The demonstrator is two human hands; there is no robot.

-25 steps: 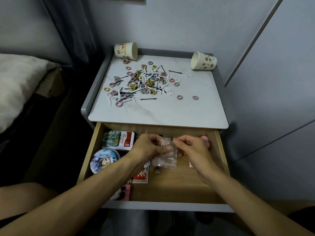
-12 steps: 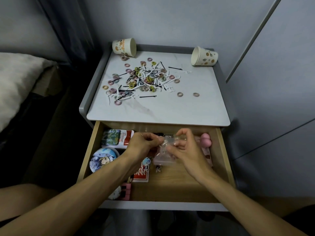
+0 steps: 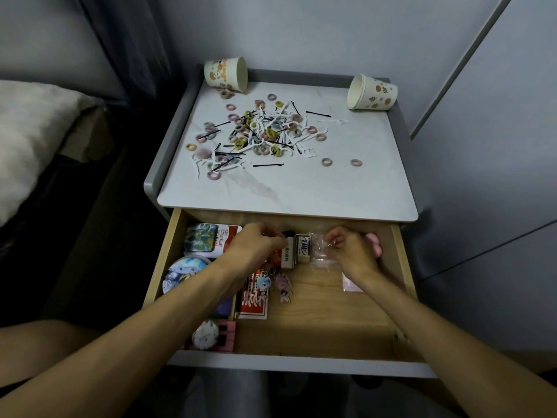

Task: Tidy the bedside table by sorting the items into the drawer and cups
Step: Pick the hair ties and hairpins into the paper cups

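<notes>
Right hand [image 3: 354, 254] pinches a clear bag [image 3: 320, 253] over the open drawer [image 3: 401, 267] of tins [image 3: 208, 238] and cards [image 3: 253, 303]. The left hand [image 3: 256, 245] is curled; whether it holds anything cannot be told. Left cup [image 3: 223, 74] and right cup [image 3: 372, 92] lie tipped at the far corners, mouths inward, hair ties [image 3: 259, 131] scattered between.

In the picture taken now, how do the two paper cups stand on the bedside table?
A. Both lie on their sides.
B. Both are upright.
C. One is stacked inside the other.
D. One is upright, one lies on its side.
A: the left cup and the right cup both lie on their sides at the back of the table top, with their open mouths turned toward each other.
</notes>
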